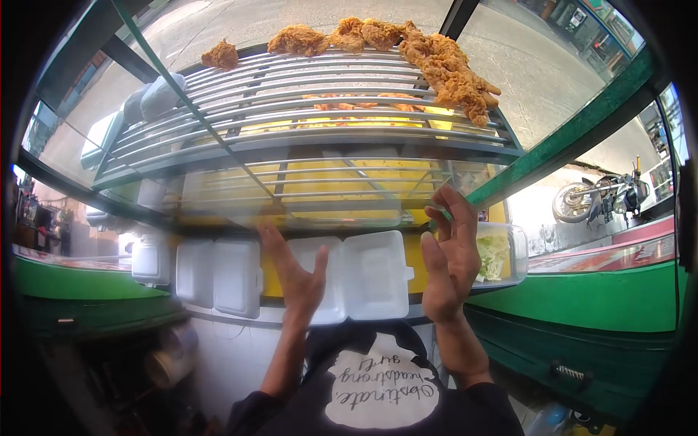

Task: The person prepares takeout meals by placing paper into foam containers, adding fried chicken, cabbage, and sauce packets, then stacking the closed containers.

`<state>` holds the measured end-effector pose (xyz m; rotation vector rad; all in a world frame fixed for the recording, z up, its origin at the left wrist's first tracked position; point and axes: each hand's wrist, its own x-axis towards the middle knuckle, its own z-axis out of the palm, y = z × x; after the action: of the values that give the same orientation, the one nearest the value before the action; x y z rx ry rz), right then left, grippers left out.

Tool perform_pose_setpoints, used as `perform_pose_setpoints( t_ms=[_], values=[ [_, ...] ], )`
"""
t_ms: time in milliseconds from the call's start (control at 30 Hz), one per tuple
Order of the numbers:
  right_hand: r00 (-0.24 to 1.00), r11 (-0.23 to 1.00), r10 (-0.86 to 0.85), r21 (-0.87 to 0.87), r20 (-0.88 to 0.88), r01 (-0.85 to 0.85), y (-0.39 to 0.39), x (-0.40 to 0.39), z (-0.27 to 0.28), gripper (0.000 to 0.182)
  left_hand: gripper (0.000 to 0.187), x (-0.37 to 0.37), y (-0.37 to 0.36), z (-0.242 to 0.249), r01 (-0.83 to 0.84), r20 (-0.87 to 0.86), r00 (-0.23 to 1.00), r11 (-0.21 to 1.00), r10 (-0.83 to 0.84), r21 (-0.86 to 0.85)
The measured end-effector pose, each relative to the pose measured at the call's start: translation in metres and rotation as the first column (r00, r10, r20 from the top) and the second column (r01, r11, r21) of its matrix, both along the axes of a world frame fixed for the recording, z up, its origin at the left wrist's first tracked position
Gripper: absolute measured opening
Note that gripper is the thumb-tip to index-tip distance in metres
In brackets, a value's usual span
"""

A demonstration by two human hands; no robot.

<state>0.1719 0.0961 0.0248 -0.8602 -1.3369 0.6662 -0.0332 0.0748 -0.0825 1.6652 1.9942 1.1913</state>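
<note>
Obs.: open white foam box [374, 277] on yellow tabletop [271, 285], betw. the two hands; clock ref. = box ctr. L hand [296, 275] approx. 10 o'clock, overlapping box's L edge in view, thumb spread wide, nothing seen in grip; contact w/ box: can't tell. R hand [452, 256] betw. 2 & 3, loosely curled, thumb apart, nothing visible in it. 2nd foam box [236, 280], open, at 9. Clear tub [520, 256] w/ pale greens [493, 256] approx. 3. Fried chicken [440, 62] on rack [327, 151], 12–1.
</note>
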Motion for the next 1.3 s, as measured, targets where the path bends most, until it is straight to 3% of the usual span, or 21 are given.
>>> perform_pose_setpoints(
  t_ms=[133, 233, 400, 500, 533, 600, 667, 700, 767, 800, 833, 867, 900, 933, 1033, 1100, 1133, 1167, 1200, 1267, 1300],
  values=[
    [0.988, 0.995, 0.094, 0.006, 0.12, -0.095, 0.003, -0.018, 0.01, 0.053, 0.099, -0.006, 0.003, 0.0, -0.004, -0.019, 1.0, 1.0, 0.004, 0.024],
    [0.948, 0.978, 0.207, -0.049, 0.242, -0.201, 0.003, -0.035, 0.014, 0.053, 0.1, -0.01, 0.003, 0.001, -0.019, 0.109, 0.994, 1.0, 0.019, 0.001],
    [0.923, 0.959, 0.283, -0.05, 0.261, -0.28, 0.01, -0.06, 0.021, 0.053, 0.098, -0.014, 0.004, 0.004, -0.021, 0.188, 0.982, 1.0, 0.018, 0.011],
    [0.839, 0.868, 0.497, -0.118, 0.22, -0.483, 0.017, -0.068, 0.017, 0.052, 0.096, -0.019, 0.006, 0.006, -0.048, 0.218, 0.975, 0.998, 0.038, 0.042],
    [0.849, 0.877, 0.481, -0.124, 0.22, -0.465, 0.017, -0.064, 0.017, 0.052, 0.096, -0.024, 0.007, 0.002, -0.028, 0.221, 0.975, 0.999, 0.019, 0.036],
    [0.69, 0.776, 0.63, -0.284, 0.356, -0.563, 0.016, -0.054, 0.019, 0.048, 0.095, -0.031, 0.01, -0.005, -0.058, 0.198, 0.98, 0.992, 0.035, 0.111],
    [0.555, 0.689, 0.724, -0.384, 0.41, -0.615, 0.011, -0.022, 0.013, 0.038, 0.095, -0.026, 0.006, 0.001, -0.024, 0.318, 0.948, 0.992, -0.018, 0.126],
    [0.474, 0.63, 0.775, -0.459, 0.417, -0.626, 0.008, 0.004, 0.017, 0.033, 0.095, -0.029, -0.001, 0.0, 0.0, 0.162, 0.987, 1.0, -0.001, 0.005],
    [0.373, 0.404, 0.906, -0.674, 0.201, -0.618, 0.006, 0.061, 0.026, 0.022, 0.096, -0.024, -0.017, -0.001, 0.023, -0.076, 0.996, 0.98, -0.039, -0.196],
    [0.377, 0.415, 0.899, -0.71, 0.224, -0.569, 0.006, 0.089, 0.032, 0.02, 0.096, -0.019, -0.024, 0.002, 0.032, -0.07, 0.996, 0.979, -0.047, -0.199],
    [0.376, 0.423, 0.894, -0.742, 0.245, -0.52, 0.009, 0.115, 0.04, 0.02, 0.098, -0.013, -0.03, 0.005, 0.134, -0.049, 0.986, 0.937, -0.157, -0.322],
    [0.406, 0.321, 0.897, -0.89, 0.176, -0.323, 0.019, 0.137, 0.05, 0.021, 0.1, -0.01, -0.037, 0.005, 0.227, -0.019, 0.965, 0.87, -0.262, -0.438],
    [0.452, 0.472, 0.833, -0.836, 0.319, -0.28, 0.029, 0.161, 0.041, 0.023, 0.108, -0.012, -0.042, -0.01, 0.265, -0.044, 0.945, 0.836, -0.324, -0.48],
    [0.59, 0.462, 0.763, -0.861, 0.263, -0.213, 0.044, 0.176, 0.038, 0.025, 0.108, -0.007, -0.044, -0.009, 0.27, -0.045, 0.943, 0.835, -0.331, -0.48],
    [0.834, 0.731, 0.373, -0.682, 0.406, 0.005, 0.108, 0.212, -0.001, 0.024, 0.121, 0.009, -0.049, -0.008, 0.307, -0.157, 0.849, 0.713, -0.504, -0.631],
    [0.763, 0.886, 0.074, -0.393, 0.642, 0.245, 0.149, 0.222, -0.025, 0.024, 0.121, 0.022, -0.05, -0.01, 0.294, -0.168, 0.841, 0.695, -0.514, -0.657],
    [0.673, 0.95, -0.041, -0.179, 0.738, 0.255, 0.18, 0.236, -0.056, 0.032, 0.121, 0.028, -0.049, -0.011, 0.28, -0.179, 0.833, 0.679, -0.523, -0.679],
    [0.632, 0.952, -0.074, -0.135, 0.772, 0.276, 0.204, 0.243, -0.072, 0.044, 0.121, 0.033, -0.05, -0.018, 0.272, -0.189, 0.834, 0.684, -0.519, -0.677],
    [0.64, 0.953, -0.078, -0.131, 0.765, 0.272, 0.231, 0.25, -0.088, 0.044, 0.127, 0.036, -0.051, -0.028, 0.269, -0.224, 0.826, 0.709, -0.518, -0.652],
    [0.491, 0.947, -0.213, 0.055, 0.844, 0.317, 0.269, 0.256, -0.11, 0.051, 0.133, 0.044, -0.049, -0.037, 0.257, -0.27, 0.814, 0.737, -0.514, -0.625],
    [0.471, 0.93, -0.148, -0.039, 0.87, 0.366, 0.255, 0.247, -0.086, 0.053, 0.131, 0.051, -0.048, -0.038, 0.239, -0.291, 0.809, 0.737, -0.511, -0.632]
  ],
)
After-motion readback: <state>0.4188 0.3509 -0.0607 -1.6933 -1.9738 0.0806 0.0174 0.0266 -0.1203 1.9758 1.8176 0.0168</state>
